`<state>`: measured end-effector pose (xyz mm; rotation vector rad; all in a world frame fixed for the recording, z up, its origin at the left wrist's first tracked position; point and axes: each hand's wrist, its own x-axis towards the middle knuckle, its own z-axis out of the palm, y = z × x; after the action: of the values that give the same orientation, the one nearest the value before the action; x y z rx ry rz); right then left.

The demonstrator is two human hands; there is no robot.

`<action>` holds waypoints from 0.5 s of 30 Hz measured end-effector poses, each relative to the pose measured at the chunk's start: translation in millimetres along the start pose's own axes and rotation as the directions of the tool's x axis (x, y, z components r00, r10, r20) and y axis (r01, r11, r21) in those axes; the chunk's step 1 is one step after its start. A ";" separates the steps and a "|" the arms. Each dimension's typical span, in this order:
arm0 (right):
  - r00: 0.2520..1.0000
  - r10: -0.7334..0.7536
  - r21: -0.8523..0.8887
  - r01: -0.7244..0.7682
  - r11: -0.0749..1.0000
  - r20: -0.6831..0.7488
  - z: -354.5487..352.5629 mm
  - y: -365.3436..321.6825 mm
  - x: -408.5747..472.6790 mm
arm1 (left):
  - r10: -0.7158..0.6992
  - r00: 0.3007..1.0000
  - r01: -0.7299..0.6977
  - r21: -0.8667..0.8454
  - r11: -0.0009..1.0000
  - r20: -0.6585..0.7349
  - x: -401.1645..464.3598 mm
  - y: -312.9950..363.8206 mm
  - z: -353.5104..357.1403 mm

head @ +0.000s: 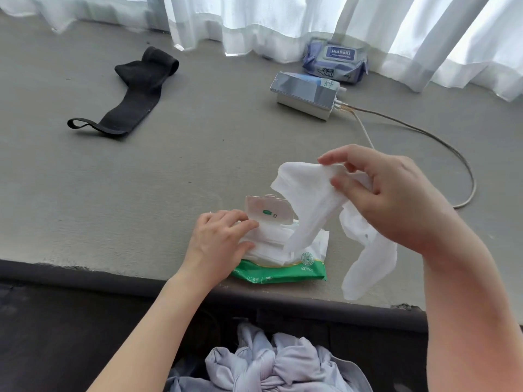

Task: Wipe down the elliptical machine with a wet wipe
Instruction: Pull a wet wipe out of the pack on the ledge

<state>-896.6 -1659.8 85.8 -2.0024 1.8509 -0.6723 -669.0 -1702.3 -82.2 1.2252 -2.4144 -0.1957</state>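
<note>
Just above the green wipe pack (280, 271) with its lid flipped open, the right hand (396, 193) pinches a wet wipe (308, 205) mid-extraction while the left hand (219, 239) presses the pack flat-fingered; next, I judge, pull it free.

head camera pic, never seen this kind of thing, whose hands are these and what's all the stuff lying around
There is no machine here. One picture comes from a camera worn on a person's head, looking down at their own two hands over a grey surface.

The right hand pinches a white wet wipe that trails out of a green wipe pack with its flip lid open. The left hand rests on the pack's top, holding it down.

Further back lie a black strap, a small white box with a phone-like slab on top and a cable running from it, and a second, bluish wipe pack by the white curtains. No elliptical machine is in view.
</note>
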 end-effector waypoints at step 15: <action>0.995 0.074 0.144 -0.062 0.988 -0.075 7.2 7.0 0.7 | 0.160 0.984 -0.149 0.129 0.981 -0.082 8.5 2.9 12.7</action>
<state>-898.6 -1661.7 76.1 -1.8393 1.8508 -0.8504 -681.1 -1708.1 -90.1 1.0660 -2.4573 0.0543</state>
